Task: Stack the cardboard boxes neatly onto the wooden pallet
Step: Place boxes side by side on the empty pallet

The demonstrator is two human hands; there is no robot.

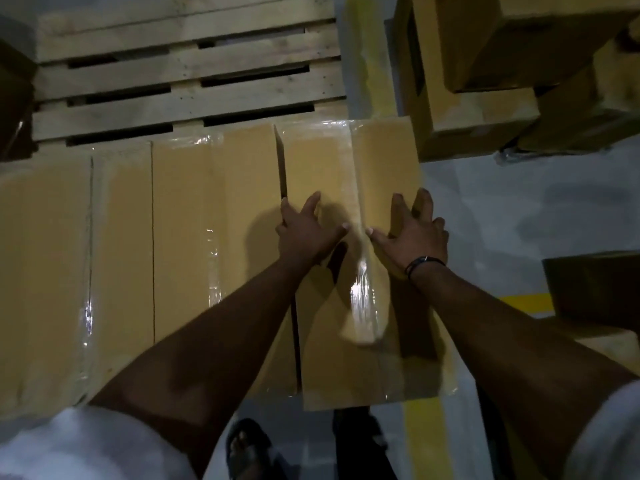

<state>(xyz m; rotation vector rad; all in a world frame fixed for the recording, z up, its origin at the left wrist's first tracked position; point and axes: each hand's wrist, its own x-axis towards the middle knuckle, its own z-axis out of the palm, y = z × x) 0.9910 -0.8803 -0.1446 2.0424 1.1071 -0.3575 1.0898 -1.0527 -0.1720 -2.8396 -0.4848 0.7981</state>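
A long taped cardboard box lies at the right end of a row on the wooden pallet, overhanging the pallet's right edge. My left hand rests flat on its top near the left edge, fingers spread. My right hand lies spread on the top near the right edge, with the fingertips reaching over that edge. Two more boxes lie side by side to the left, a middle box and a left box. The far half of the pallet shows bare slats.
A pile of cardboard boxes stands on the floor at the upper right. Another box sits at the right edge. Yellow floor lines run beside the pallet. My feet are at the bottom, close to the boxes.
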